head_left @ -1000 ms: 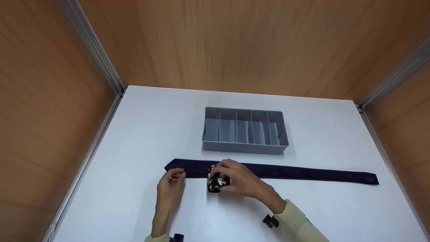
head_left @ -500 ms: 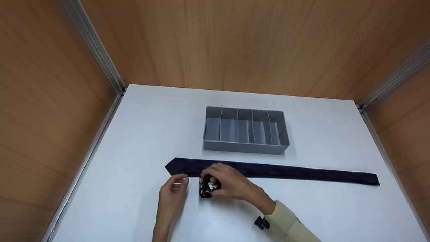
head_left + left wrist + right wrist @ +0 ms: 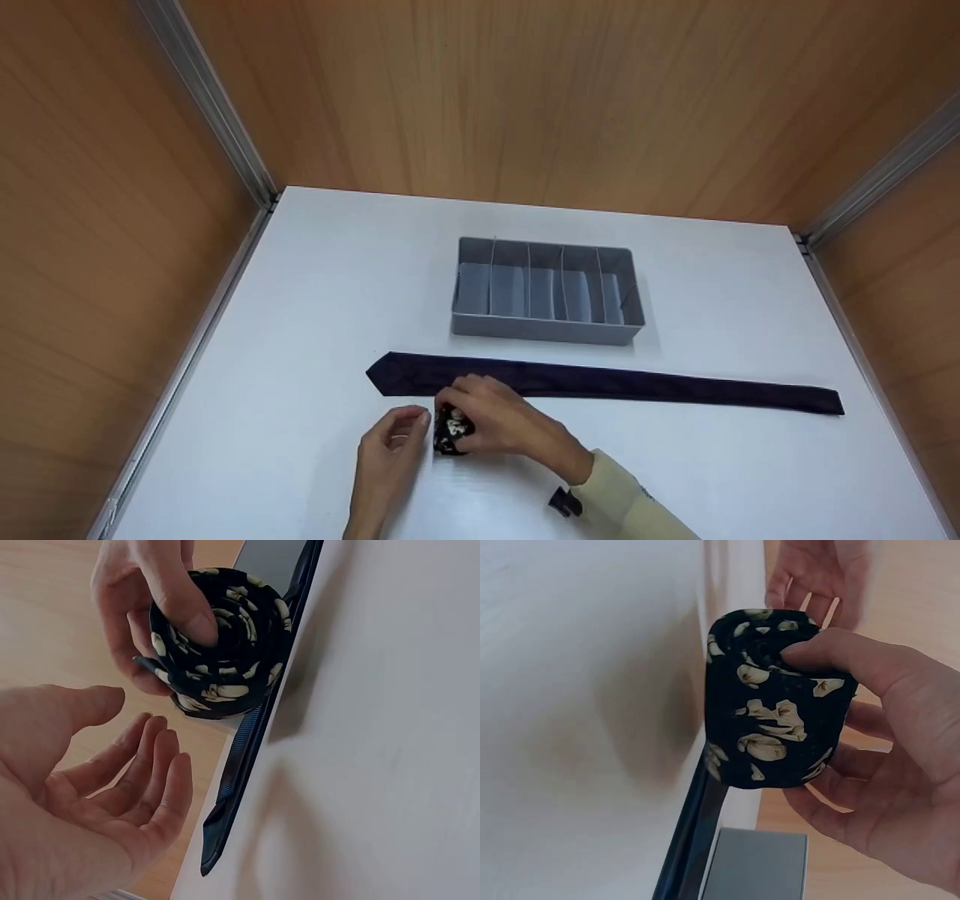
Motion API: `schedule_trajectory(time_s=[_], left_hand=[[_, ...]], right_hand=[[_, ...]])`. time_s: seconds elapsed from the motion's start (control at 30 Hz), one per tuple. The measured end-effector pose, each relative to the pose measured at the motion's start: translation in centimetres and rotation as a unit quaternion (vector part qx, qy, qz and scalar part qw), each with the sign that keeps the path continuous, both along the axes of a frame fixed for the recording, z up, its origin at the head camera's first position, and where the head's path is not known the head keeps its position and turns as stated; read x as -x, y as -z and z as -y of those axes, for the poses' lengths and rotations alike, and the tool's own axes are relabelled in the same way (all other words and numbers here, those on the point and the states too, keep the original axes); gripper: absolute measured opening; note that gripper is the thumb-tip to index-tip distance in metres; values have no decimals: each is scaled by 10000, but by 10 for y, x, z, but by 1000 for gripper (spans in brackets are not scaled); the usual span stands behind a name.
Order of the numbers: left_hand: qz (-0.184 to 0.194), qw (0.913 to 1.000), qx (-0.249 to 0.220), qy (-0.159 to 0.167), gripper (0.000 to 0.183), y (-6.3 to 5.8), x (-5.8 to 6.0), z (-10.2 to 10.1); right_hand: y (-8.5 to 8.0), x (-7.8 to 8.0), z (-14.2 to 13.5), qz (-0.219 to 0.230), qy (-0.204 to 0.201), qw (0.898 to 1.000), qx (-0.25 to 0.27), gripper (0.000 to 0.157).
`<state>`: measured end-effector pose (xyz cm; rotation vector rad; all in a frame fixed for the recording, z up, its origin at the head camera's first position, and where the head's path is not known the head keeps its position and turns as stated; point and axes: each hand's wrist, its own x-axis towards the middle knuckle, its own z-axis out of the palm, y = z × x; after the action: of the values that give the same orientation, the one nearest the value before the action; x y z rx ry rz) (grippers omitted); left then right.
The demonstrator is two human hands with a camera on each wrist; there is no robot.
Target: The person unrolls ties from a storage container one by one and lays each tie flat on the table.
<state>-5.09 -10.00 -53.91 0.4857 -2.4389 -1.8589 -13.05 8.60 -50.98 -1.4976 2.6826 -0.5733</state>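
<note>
A black necktie with cream flowers, rolled into a coil (image 3: 769, 720), is pinched between the thumb and fingers of my right hand (image 3: 499, 416). In the left wrist view the spiral end of the roll (image 3: 225, 645) shows, with the thumb pressing on it. My left hand (image 3: 390, 457) is just left of the roll, apart from it, its fingers loosely curved around nothing. Behind both hands a dark navy necktie (image 3: 637, 383) lies flat and long across the white table, its pointed wide end at the left. Part of it is hidden by my right hand.
A grey organizer box (image 3: 547, 330) with several narrow compartments stands behind the navy necktie. Wooden panels (image 3: 525, 97) wall in the white table (image 3: 337, 277) at the back and both sides. A small black clip-like piece (image 3: 565, 502) sits by my right sleeve.
My right hand has carried the rolled necktie left and toward me, off the navy necktie. My left hand has drawn back from the navy necktie's wide end, toward me and slightly right.
</note>
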Motion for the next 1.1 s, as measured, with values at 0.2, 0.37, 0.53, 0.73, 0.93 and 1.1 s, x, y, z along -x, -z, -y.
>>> schedule_trajectory(time_s=[0.2, 0.37, 0.53, 0.73, 0.93, 1.1], left_hand=[[-65, 9998, -212, 30, 27, 4, -7, -1], [54, 9999, -53, -123, 24, 8, -10, 2], [193, 9996, 62, -175, 24, 8, -12, 7], [150, 9993, 164, -306, 20, 9, -13, 14], [353, 9976, 210, -549, 18, 10, -13, 21], [472, 9961, 331, -660, 22, 9, -12, 26]], right_hand=[[0, -6, 19, -244, 25, 9986, -462, 47], [1, -9, 33, -385, 40, 9966, -722, 44], [3, -12, 44, -537, 55, 9955, -779, 41], [1, -15, 56, -806, 48, 9938, -771, 39], [2, -16, 67, -840, 41, 9939, -711, 40], [5, -16, 75, -673, 166, 9948, -748, 47]])
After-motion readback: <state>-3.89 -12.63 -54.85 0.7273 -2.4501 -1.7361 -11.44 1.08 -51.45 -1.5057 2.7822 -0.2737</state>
